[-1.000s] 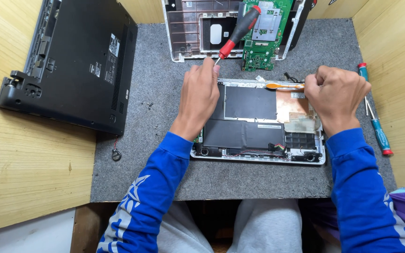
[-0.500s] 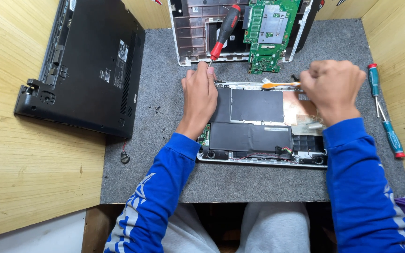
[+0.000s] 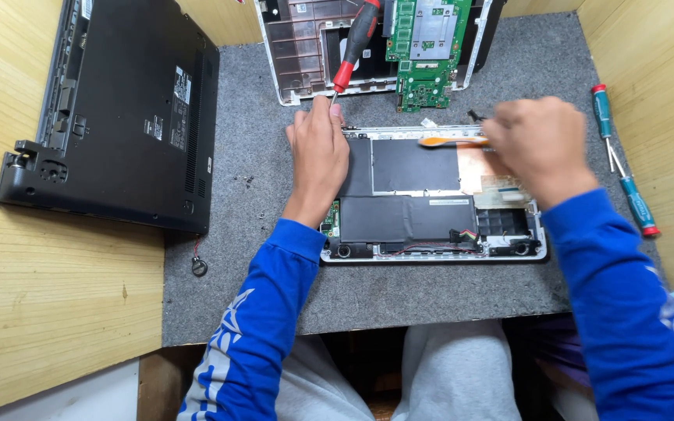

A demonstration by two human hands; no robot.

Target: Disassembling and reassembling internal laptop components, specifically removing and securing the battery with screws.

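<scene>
An opened laptop base with black battery cells lies on the grey mat. My left hand presses flat on its upper left corner, fingers together, holding nothing. My right hand is closed around an orange pry tool, whose tip lies along the top edge of the battery. A red-and-black screwdriver rests on the grey laptop shell just beyond my left fingertips.
A closed black laptop lies upside down at the left. A green circuit board sits in the shell at the back. Two teal screwdrivers lie at the right. A coin cell with wire rests near the mat's left edge.
My right hand has shifted slightly left along the top edge with the orange tool. My left hand stays pressed on the same corner.
</scene>
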